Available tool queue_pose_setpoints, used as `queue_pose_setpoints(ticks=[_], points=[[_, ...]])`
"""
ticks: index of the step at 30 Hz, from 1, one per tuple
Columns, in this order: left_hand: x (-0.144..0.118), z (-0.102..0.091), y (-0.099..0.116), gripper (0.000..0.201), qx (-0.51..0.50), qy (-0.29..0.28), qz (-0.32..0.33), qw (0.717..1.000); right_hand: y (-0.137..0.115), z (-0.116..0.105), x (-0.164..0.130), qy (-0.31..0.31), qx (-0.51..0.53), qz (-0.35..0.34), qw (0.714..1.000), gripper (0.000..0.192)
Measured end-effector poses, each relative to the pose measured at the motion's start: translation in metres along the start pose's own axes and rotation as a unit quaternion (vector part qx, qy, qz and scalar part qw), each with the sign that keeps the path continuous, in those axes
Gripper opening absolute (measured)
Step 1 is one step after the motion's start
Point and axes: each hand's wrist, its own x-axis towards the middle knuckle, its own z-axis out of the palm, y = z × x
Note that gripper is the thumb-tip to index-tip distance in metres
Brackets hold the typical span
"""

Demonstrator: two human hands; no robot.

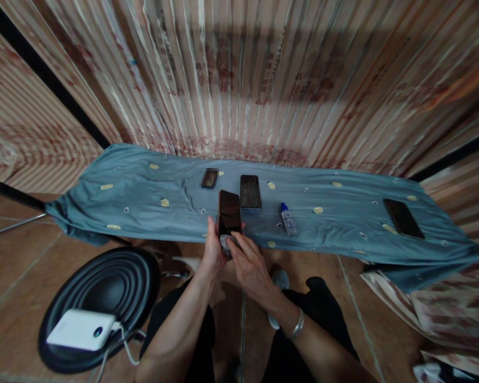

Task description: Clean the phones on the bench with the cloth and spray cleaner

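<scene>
My left hand (213, 247) is closed around the lower part of a dark smartphone (229, 210), its screen facing up. The thumb lies along the phone's left edge. My right hand (249, 260) is closed, its fingertips pressing a small crumpled greyish-white cloth (225, 243) onto the phone's lower end. Whether it is cloth or a paper wipe is hard to tell. Just beyond the held phone, a second smartphone (250, 191) lies face up on the blue-green sheet (183, 213). A small bottle with a blue cap (288, 219) lies to the right of my hands.
Farther back lies a small dark pixelated item (209, 178). Another dark phone (404, 218) rests at the sheet's right end. To my left, a black round stool (139, 287) carries a white power bank (82, 330) with a cable. A striped curtain (239, 80) hangs behind.
</scene>
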Motion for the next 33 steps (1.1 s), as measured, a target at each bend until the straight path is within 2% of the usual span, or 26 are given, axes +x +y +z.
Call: queue_pose_setpoints(ticks=[6, 10, 16, 22, 26, 33], points=[[-0.004, 0.003, -0.005, 0.075, 0.005, -0.017, -0.006, 1.000, -0.003, -0.002, 0.003, 0.013, 0.016, -0.037, 0.999, 0.048], [-0.007, 0.009, -0.008, 0.068, 0.000, -0.018, -0.017, 1.000, 0.001, -0.005, 0.008, 0.023, -0.011, -0.026, 0.999, 0.047], [-0.011, 0.010, -0.014, 0.052, -0.004, -0.005, 0.009, 1.000, 0.006, -0.008, 0.015, 0.020, -0.037, 0.022, 0.999, 0.049], [-0.010, 0.006, -0.016, 0.054, -0.014, -0.008, -0.025, 1.000, 0.003, -0.004, 0.011, 0.009, -0.030, -0.006, 0.999, 0.054], [-0.013, 0.009, -0.019, 0.047, -0.034, 0.007, -0.006, 0.999, 0.006, -0.005, 0.011, 0.009, -0.032, -0.012, 0.999, 0.056], [-0.015, 0.016, -0.028, 0.047, -0.011, -0.041, 0.005, 0.999, 0.023, -0.010, 0.012, 0.027, -0.035, 0.007, 0.999, 0.053]])
